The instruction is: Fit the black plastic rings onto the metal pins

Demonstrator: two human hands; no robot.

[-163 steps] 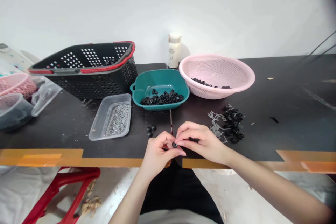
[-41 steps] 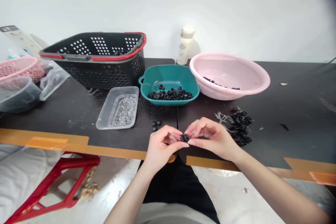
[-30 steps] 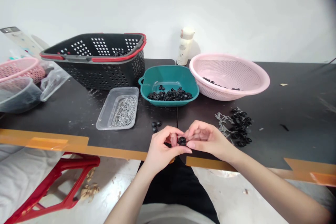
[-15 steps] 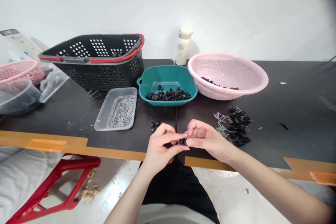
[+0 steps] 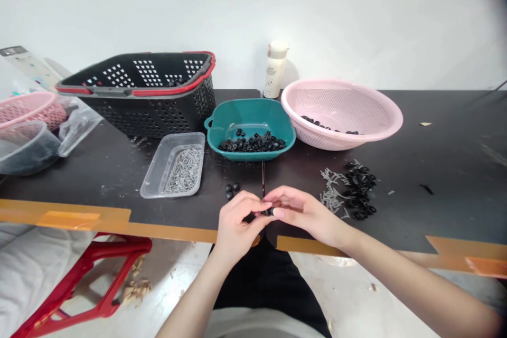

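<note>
Just above the table's front edge, my left hand (image 5: 241, 222) and my right hand (image 5: 303, 215) meet fingertip to fingertip. Between them they pinch a small round black part (image 5: 269, 212), largely covered by the fingers. Several loose black round parts (image 5: 232, 190) lie on the table beyond my left hand. To the right of my right hand is a pile of black round parts (image 5: 358, 193) with a heap of thin pale grey pins (image 5: 331, 190) against it. A clear tray (image 5: 152, 179) of small silvery metal pieces (image 5: 184, 170) stands to the left.
Behind my hands a teal basin (image 5: 291, 134) holds many black parts. Left of it stands a black basket (image 5: 158, 111) with red handles; right, a pink colander (image 5: 380, 129). A white bottle (image 5: 275, 71) stands by the wall. A red stool (image 5: 99, 274) is below the table.
Both hands have shifted slightly left with the black part still pinched between them. The right hand's fingers have drawn closer to the left hand's.
</note>
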